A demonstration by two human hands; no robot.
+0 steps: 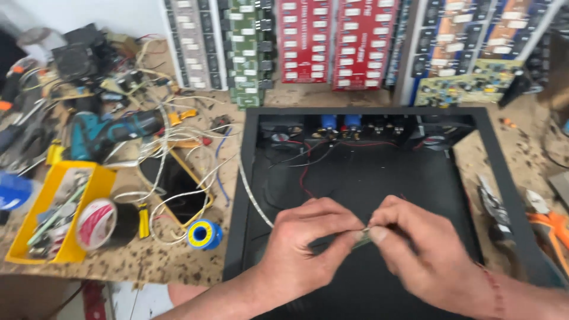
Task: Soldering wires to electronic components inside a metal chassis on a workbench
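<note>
Both hands meet over the black case (504,178), fingertips pinched together. The left hand (308,240) closes thumb and forefinger on a thin strip (363,236); the right hand (415,246) pinches the same strip from the other side, so the 2 sets of fingertips nearly touch. Only a short, blurred piece of the strip shows between them, pale and greenish.

From under the left fingers a pale cable (252,195) runs up and left over the case's edge toward the tangle of wires (172,142) on the bench. Beyond the fingers, at the case's far wall, sit 2 blue terminals (341,121) with red and black leads (305,172) trailing back toward the hands.

Left of the left hand, outside the case, lie a blue solder spool (204,234), a phone (175,184), a tape roll (96,224) and a yellow tray (98,184); farther off is a teal drill (112,133). Right of the right hand, orange pliers (554,228) rest on the bench. Circuit boards (308,41) stand along the wall beyond the case.
</note>
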